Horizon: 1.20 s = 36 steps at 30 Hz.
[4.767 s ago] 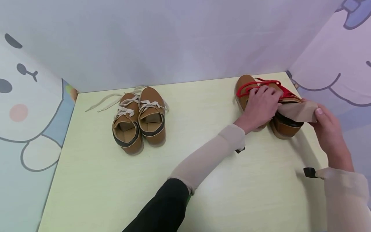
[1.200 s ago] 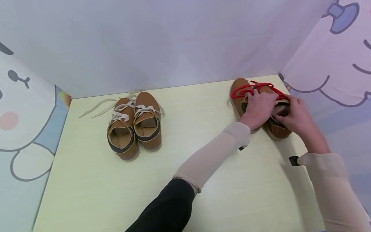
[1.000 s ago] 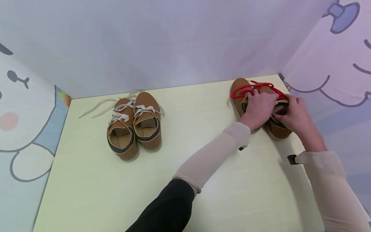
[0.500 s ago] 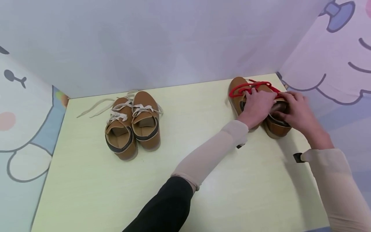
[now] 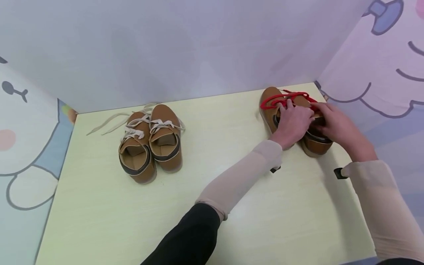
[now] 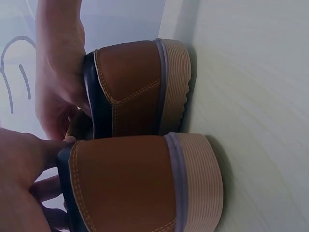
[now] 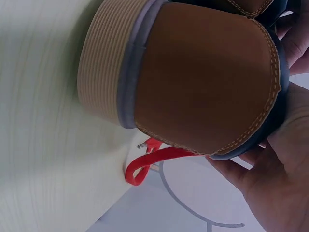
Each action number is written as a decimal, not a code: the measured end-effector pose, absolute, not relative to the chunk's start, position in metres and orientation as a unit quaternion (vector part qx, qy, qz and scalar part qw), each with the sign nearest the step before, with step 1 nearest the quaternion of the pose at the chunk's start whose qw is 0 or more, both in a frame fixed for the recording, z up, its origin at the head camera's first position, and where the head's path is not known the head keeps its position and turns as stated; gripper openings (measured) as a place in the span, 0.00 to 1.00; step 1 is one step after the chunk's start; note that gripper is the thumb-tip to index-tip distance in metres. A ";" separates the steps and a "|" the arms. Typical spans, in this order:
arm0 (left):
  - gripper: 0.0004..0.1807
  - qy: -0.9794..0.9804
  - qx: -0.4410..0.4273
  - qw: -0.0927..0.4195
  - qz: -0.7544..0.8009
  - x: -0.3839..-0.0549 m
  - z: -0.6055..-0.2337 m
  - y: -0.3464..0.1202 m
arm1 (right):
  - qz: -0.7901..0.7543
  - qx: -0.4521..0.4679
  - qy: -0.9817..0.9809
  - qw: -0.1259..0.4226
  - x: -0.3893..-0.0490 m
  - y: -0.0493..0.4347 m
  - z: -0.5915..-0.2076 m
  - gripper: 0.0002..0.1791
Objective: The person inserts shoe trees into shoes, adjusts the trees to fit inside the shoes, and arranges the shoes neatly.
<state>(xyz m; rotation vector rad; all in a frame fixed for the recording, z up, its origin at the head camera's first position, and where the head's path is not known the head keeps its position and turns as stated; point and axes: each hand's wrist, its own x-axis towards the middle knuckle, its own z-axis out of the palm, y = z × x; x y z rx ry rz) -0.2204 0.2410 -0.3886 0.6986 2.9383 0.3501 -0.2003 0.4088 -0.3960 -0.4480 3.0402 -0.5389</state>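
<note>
Two brown lace-up shoes with red laces [image 5: 275,105] stand side by side at the back right of the table, toes to the wall. My left hand [image 5: 294,123] holds the right shoe [image 5: 318,145] near its tongue, fingers bent over the laces and its thumb toward that shoe's opening. My right hand [image 5: 341,127] grips the same shoe at the opening, thumb side reaching in and fingers over the far edge. The shoe's inside is mostly hidden by this hand. In the right wrist view the shoe's heel [image 7: 207,77] stands upright on its sole, with the hand's fingers at the dark collar.
A second pair of brown shoes [image 5: 165,147] with cream laces [image 5: 109,123] stands at the left, openings toward me. The pale table [image 5: 212,176] ends at a lilac back wall [image 5: 198,48]. Side walls carry cartoon prints.
Several seconds ago my right hand held a beige insole partly out of the right shoe; now none of it shows. Since then, that hand has moved left and forward over the opening. The left hand stays put.
</note>
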 end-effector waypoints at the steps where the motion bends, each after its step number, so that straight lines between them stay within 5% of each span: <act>1: 0.18 0.965 0.229 0.054 0.114 -0.220 -0.389 0.242 | -0.166 -0.142 0.976 0.012 -0.201 0.409 -0.396 0.44; 10: 0.19 0.968 0.225 0.049 0.100 -0.217 -0.394 0.247 | -0.129 -0.144 0.981 -0.001 -0.203 0.408 -0.395 0.44; 21: 0.18 0.968 0.225 0.025 0.105 -0.215 -0.396 0.244 | -0.090 -0.142 0.985 -0.046 -0.208 0.399 -0.397 0.31; 36: 0.22 0.970 0.233 0.020 0.066 -0.211 -0.399 0.246 | -0.209 -0.109 0.970 0.055 -0.215 0.406 -0.402 0.37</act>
